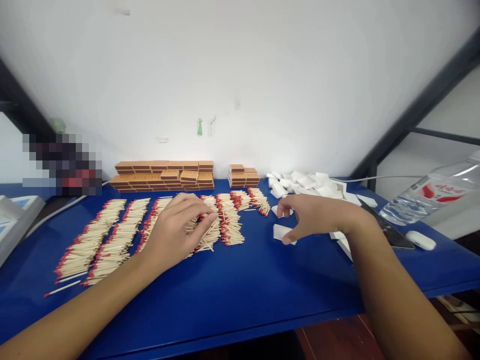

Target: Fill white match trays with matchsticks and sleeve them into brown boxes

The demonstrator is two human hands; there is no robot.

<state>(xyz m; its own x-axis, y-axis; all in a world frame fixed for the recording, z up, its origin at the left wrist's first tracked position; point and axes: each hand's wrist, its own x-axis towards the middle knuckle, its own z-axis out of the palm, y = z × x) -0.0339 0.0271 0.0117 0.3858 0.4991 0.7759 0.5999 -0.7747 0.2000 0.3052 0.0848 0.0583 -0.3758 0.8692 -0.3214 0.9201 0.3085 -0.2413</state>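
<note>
My left hand (179,226) is over the rows of matches, fingers bent and thumb drawn in towards the fingertips, closed around some matches (202,218). Its palm hides part of the row beneath. Red-headed matches (230,220) lie in several slanting rows on both sides of it. My right hand (309,215) is open, thumb and fingers apart, above a small white matchbox tray (282,232). The thumb tip overlaps this tray's right end. Another white tray (275,211) lies just behind, partly covered by the fingers.
Stacked brown matchboxes (161,180) line the wall, with a smaller stack (243,177) beside them. White trays (307,182) are heaped at the back right. A phone (397,237), white earbud case (420,240) and water bottle (431,195) are at the right of the blue table (240,295).
</note>
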